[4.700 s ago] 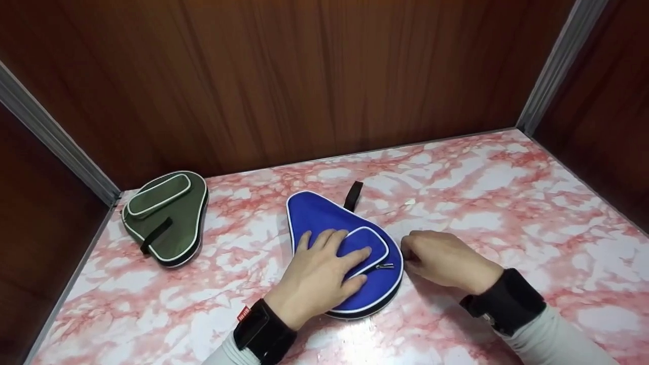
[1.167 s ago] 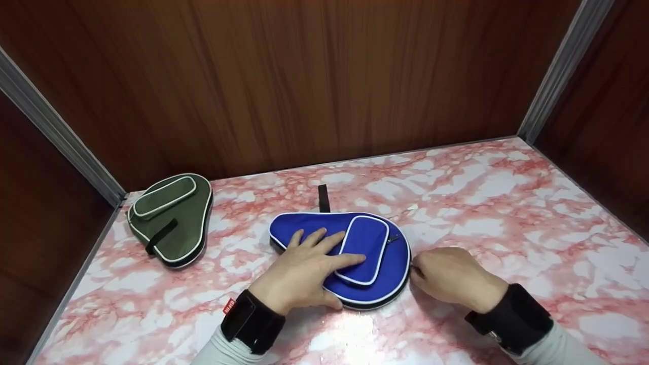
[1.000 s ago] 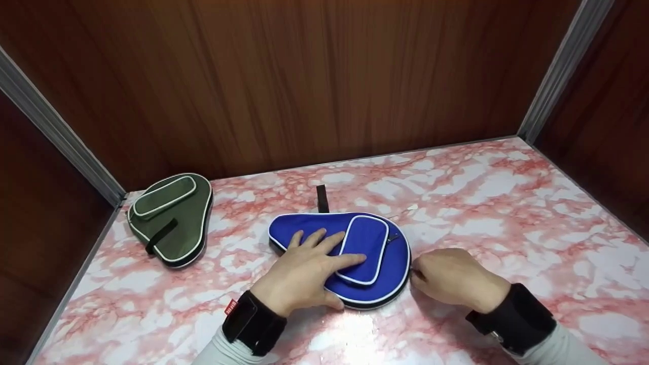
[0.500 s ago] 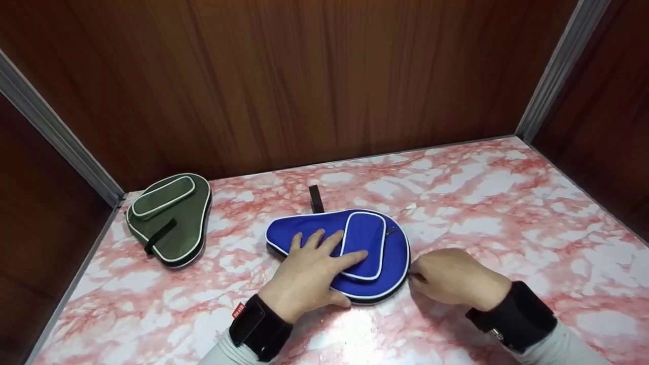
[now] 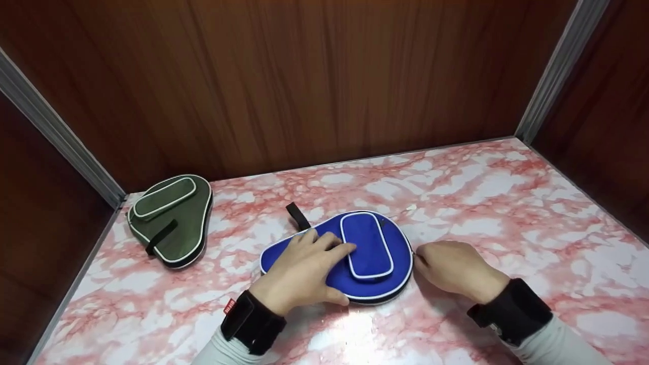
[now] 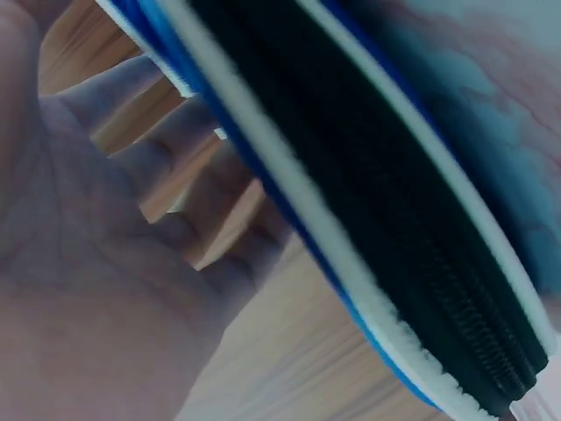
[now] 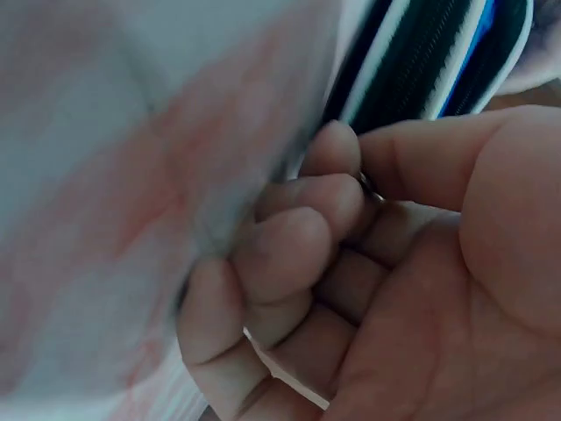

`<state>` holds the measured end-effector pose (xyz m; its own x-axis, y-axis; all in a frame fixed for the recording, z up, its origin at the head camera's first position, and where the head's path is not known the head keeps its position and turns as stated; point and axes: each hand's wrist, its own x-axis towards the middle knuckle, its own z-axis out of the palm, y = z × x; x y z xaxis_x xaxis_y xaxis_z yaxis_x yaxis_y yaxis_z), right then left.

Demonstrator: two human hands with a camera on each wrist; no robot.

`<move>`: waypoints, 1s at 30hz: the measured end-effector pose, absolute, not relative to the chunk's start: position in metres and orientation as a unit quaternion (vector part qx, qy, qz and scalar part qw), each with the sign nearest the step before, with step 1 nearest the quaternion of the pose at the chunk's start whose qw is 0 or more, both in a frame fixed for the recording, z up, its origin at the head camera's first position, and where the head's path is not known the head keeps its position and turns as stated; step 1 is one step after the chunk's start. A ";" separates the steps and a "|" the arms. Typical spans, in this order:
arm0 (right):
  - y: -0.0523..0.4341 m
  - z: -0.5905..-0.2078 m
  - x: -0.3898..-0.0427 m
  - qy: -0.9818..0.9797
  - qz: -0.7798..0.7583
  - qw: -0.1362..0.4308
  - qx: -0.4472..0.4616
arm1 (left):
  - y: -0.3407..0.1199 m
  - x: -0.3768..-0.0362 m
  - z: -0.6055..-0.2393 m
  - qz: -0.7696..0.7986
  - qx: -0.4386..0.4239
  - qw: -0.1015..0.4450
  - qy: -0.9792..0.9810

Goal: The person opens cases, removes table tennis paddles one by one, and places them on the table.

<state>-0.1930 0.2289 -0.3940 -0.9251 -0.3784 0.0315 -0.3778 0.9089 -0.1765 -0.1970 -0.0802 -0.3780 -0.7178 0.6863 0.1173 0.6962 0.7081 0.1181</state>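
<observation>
A blue table tennis bat case (image 5: 372,289) with white piping lies flat on the table, its narrow end to the left. My left hand (image 5: 307,266) rests on its narrower part, fingers spread over the top and thumb at the near edge. The left wrist view shows the case's black side band (image 6: 377,193) with a zip, next to the palm. My right hand (image 5: 451,266) is at the rounded right end, thumb and forefinger pinching the zipper pull (image 7: 368,186), mostly hidden by the fingers. A raised pocket (image 5: 367,246) faces up on the case.
A green bat case (image 5: 185,225) of the same shape lies at the back left, a black strap across it. The blue case's black strap (image 5: 297,216) sticks out at its far side. Dark wooden panels (image 5: 324,81) wall the marbled table (image 5: 481,192) at back and sides.
The blue case has turned counterclockwise under my left hand, its narrow end swinging from the far side to the left and nearer me. My right hand stays at its rounded edge. The green case stays put.
</observation>
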 end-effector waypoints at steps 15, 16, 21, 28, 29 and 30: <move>0.228 -0.396 -0.194 0.976 -0.087 0.002 -0.199 | -0.090 -0.201 -0.383 -0.154 -0.324 -0.069 -0.931; 0.228 -0.396 -0.194 0.976 -0.088 0.002 -0.200 | -0.090 -0.200 -0.383 -0.154 -0.325 -0.066 -0.931; 0.229 -0.394 -0.192 0.975 -0.082 -0.004 -0.208 | -0.088 -0.199 -0.381 -0.148 -0.327 -0.060 -0.931; 0.227 -0.392 -0.187 0.973 -0.065 -0.006 -0.222 | -0.087 -0.200 -0.381 -0.147 -0.323 -0.064 -0.933; 0.227 -0.391 -0.186 0.972 -0.064 -0.006 -0.226 | -0.087 -0.200 -0.381 -0.147 -0.323 -0.064 -0.933; 0.226 -0.391 -0.186 0.971 -0.065 -0.005 -0.229 | -0.088 -0.200 -0.381 -0.147 -0.323 -0.064 -0.933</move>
<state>-0.1856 0.2263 -0.3908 -0.8953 -0.4436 0.0400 -0.4450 0.8870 -0.1234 -0.1999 -0.0875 -0.3809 -0.7826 0.6221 -0.0244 0.5846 0.7477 0.3150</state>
